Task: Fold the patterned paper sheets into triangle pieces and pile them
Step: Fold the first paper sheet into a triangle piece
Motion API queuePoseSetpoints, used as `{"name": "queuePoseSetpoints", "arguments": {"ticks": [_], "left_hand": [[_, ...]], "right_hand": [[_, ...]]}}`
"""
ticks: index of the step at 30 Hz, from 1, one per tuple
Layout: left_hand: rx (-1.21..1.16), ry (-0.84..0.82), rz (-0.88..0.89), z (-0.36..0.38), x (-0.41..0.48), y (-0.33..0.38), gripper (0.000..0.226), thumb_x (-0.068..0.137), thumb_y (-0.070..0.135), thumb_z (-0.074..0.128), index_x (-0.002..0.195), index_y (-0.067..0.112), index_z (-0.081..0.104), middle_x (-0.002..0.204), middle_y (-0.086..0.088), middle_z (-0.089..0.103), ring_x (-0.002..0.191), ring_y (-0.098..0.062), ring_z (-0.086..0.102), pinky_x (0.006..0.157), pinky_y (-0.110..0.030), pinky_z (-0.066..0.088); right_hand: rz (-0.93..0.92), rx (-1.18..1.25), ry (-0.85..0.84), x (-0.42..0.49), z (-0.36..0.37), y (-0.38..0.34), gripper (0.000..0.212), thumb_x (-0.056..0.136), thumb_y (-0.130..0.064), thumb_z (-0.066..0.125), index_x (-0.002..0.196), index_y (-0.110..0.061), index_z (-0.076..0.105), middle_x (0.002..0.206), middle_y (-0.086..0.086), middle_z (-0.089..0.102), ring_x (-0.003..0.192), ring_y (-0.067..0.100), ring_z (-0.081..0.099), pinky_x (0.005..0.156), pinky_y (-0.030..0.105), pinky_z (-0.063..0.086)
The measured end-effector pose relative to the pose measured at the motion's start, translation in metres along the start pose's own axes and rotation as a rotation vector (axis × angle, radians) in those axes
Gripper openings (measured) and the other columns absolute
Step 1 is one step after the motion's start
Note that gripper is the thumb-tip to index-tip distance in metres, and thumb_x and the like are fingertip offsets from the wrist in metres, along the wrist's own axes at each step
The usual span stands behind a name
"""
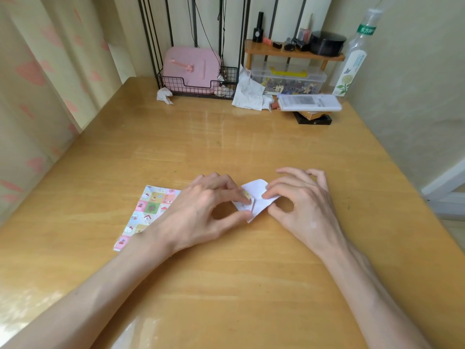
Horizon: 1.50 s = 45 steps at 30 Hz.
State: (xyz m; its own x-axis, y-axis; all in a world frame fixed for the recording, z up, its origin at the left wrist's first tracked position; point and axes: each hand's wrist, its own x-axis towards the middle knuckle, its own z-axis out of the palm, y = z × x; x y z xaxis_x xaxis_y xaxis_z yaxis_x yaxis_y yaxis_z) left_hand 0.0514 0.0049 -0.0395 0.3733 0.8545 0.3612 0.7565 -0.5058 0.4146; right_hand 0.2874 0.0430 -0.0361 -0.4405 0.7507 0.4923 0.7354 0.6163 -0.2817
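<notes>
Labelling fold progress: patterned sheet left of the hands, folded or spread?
Spread flat. The patterned sheet lies print-up on the table, no fold showing; the left hand, pinching a folded piece, covers its right edge.

Soft daylight, glare on table (226,285), warped edges.

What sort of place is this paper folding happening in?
Most likely a desk at home, perhaps in a bedroom: a wooden table against the wall, a heart-print curtain beside it, and a small shelf of cosmetic-looking bottles. The left hand and right hand pinch a folded paper.
</notes>
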Motion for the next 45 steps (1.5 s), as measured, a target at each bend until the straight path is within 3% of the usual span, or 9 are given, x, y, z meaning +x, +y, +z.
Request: {"name": "queuePoseSetpoints", "arguments": {"ticks": [3,7,12,15,19,25,30,39,45], "left_hand": [[0.057,-0.02,0.034,0.002,0.0,0.001,0.047,0.086,0.073,0.063,0.108,0.033,0.076,0.102,0.019,0.063,0.097,-0.007,0.056,0.082,-0.028,0.037],[0.137,-0.017,0.056,0.003,0.0,-0.003,0.023,0.095,0.049,0.067,0.1,0.03,0.078,0.094,0.015,0.066,0.088,-0.014,0.06,0.078,-0.033,0.041],[0.124,-0.03,0.019,0.005,0.0,-0.005,0.021,0.097,0.046,0.063,0.096,0.03,0.077,0.091,0.014,0.066,0.084,-0.013,0.06,0.079,-0.035,0.043],[0.043,-0.039,-0.072,0.007,-0.002,-0.007,0.027,0.098,0.055,0.057,0.091,0.033,0.071,0.086,0.017,0.062,0.082,-0.006,0.058,0.082,-0.033,0.044],[-0.008,-0.03,-0.162,0.01,-0.001,-0.011,0.033,0.099,0.057,0.055,0.084,0.029,0.065,0.078,0.015,0.06,0.078,-0.007,0.054,0.075,-0.03,0.045],[0.135,0.027,-0.148,0.014,-0.001,-0.01,0.036,0.1,0.055,0.053,0.076,0.028,0.053,0.073,0.013,0.052,0.077,-0.013,0.045,0.077,-0.033,0.042],[0.205,0.052,-0.151,0.018,0.0,-0.012,0.04,0.099,0.057,0.053,0.076,0.025,0.057,0.074,0.01,0.053,0.08,-0.017,0.049,0.077,-0.034,0.043],[0.237,0.062,-0.171,0.019,0.0,-0.013,0.044,0.095,0.06,0.054,0.068,0.025,0.049,0.068,0.011,0.047,0.073,-0.015,0.041,0.071,-0.033,0.033],[0.244,0.054,-0.183,0.019,0.001,-0.013,0.043,0.094,0.059,0.057,0.067,0.025,0.049,0.067,0.011,0.047,0.074,-0.017,0.047,0.072,-0.031,0.031]], "right_hand": [[-0.019,-0.005,-0.029,-0.001,0.0,-0.004,0.018,0.072,-0.012,0.082,0.084,-0.025,0.078,0.083,-0.014,0.07,0.096,0.015,0.063,0.099,0.043,0.033],[-0.028,0.174,-0.099,-0.002,0.001,-0.006,0.017,0.079,-0.014,0.083,0.088,-0.028,0.08,0.084,-0.017,0.068,0.094,0.012,0.058,0.092,0.038,0.04],[0.053,0.431,-0.225,-0.006,0.004,0.0,0.004,0.092,-0.029,0.075,0.092,-0.027,0.079,0.079,-0.011,0.066,0.081,0.018,0.054,0.077,0.031,0.048],[0.132,0.464,-0.21,-0.006,0.011,0.004,0.013,0.097,-0.039,0.068,0.092,-0.03,0.076,0.081,-0.011,0.068,0.082,0.015,0.056,0.07,0.02,0.04],[0.301,0.523,-0.114,-0.001,0.024,0.0,0.002,0.093,-0.032,0.073,0.094,-0.031,0.075,0.08,-0.023,0.071,0.076,0.0,0.062,0.066,0.007,0.039],[0.384,0.5,-0.07,-0.001,0.033,-0.004,0.017,0.088,-0.027,0.077,0.104,-0.031,0.072,0.081,-0.014,0.071,0.08,0.003,0.064,0.066,0.011,0.042],[0.382,0.422,-0.061,0.0,0.034,-0.007,0.028,0.087,-0.025,0.077,0.111,-0.033,0.066,0.08,-0.01,0.062,0.078,0.01,0.058,0.068,0.018,0.046],[0.333,0.278,-0.076,0.0,0.034,-0.016,0.011,0.092,-0.025,0.072,0.103,-0.027,0.071,0.092,-0.011,0.051,0.08,0.003,0.053,0.077,0.027,0.047],[0.329,0.2,-0.062,0.001,0.035,-0.017,0.01,0.092,-0.028,0.072,0.099,-0.022,0.076,0.095,-0.007,0.061,0.098,0.018,0.053,0.087,0.032,0.046]]}}
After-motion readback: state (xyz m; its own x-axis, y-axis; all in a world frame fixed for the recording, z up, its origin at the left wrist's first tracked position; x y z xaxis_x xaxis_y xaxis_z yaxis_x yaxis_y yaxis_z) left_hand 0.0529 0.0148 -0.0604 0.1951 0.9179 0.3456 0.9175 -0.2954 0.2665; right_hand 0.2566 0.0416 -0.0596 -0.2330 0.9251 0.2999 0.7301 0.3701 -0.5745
